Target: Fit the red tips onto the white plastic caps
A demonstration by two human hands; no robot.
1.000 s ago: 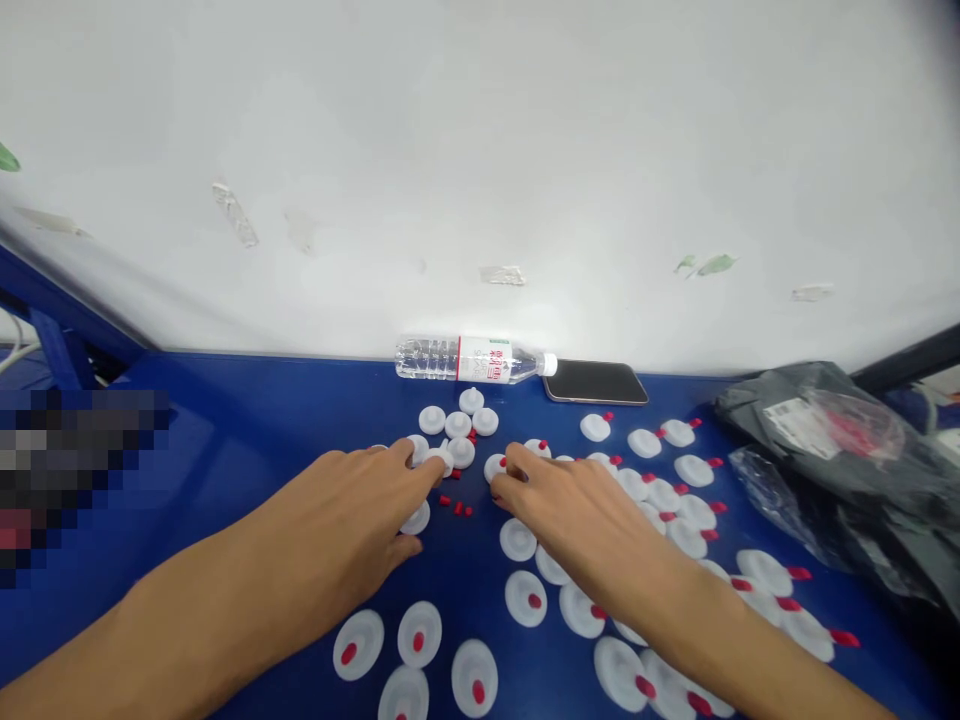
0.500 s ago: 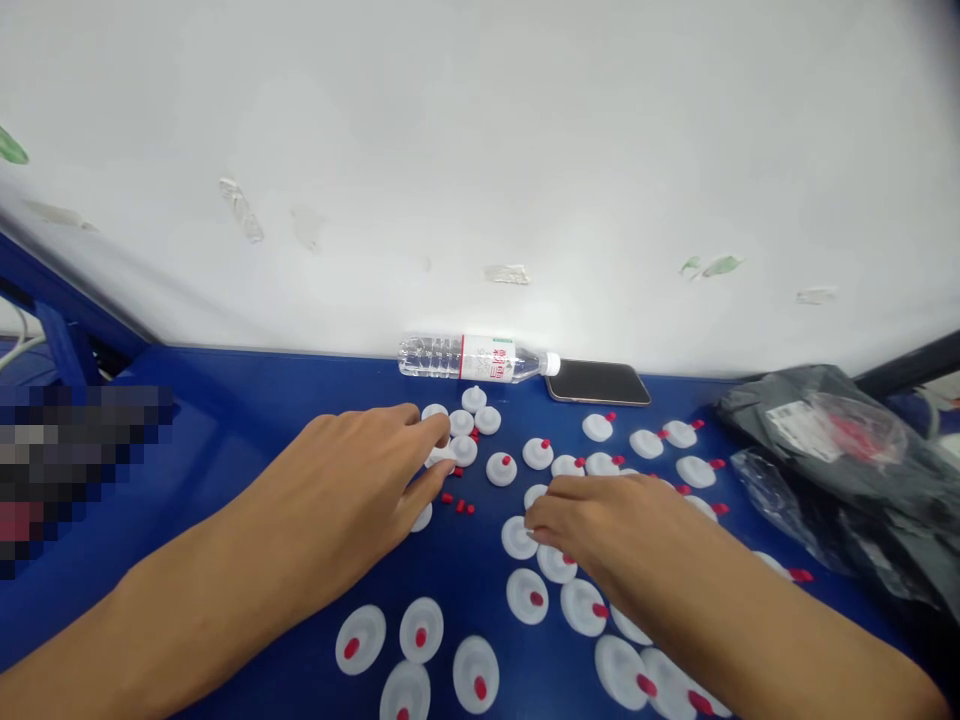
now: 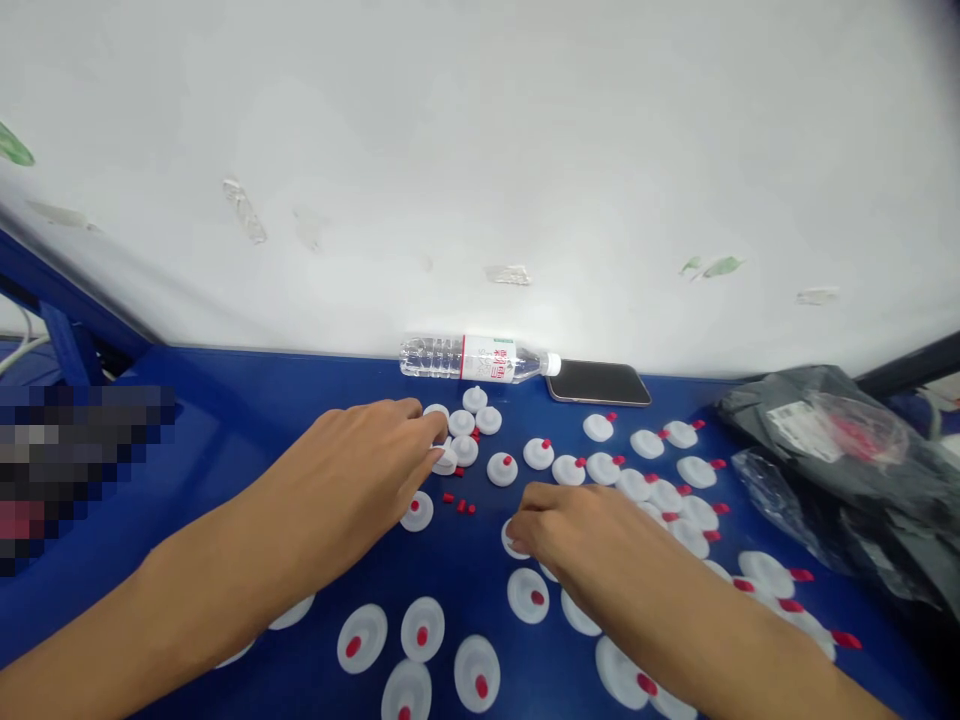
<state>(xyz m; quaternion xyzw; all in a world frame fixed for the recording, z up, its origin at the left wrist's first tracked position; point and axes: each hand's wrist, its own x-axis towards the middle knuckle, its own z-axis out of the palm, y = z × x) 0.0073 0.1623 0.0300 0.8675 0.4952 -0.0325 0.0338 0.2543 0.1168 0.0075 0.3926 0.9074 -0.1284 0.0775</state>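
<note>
My left hand (image 3: 379, 450) reaches to a cluster of white round discs without red tips; its thumb and fingers pinch one white disc (image 3: 445, 460). My right hand (image 3: 566, 520) has its fingers closed over another white disc (image 3: 510, 540), which they partly cover. Loose red caps (image 3: 461, 505) lie between the hands. Near my left thumb is a disc with a red tip (image 3: 417, 512). More red-tipped discs (image 3: 476, 672) are spread below and around my right forearm.
A clear plastic bottle (image 3: 480, 359) lies along the white wall, beside a dark phone (image 3: 598, 383). Grey plastic bags (image 3: 847, 460) are heaped at the right. Dark blurred items (image 3: 75, 450) occupy the left side of the blue table (image 3: 225, 400).
My right hand has shifted slightly left and down, uncovering several red-tipped discs. My left hand has drawn back a little, showing more of its disc.
</note>
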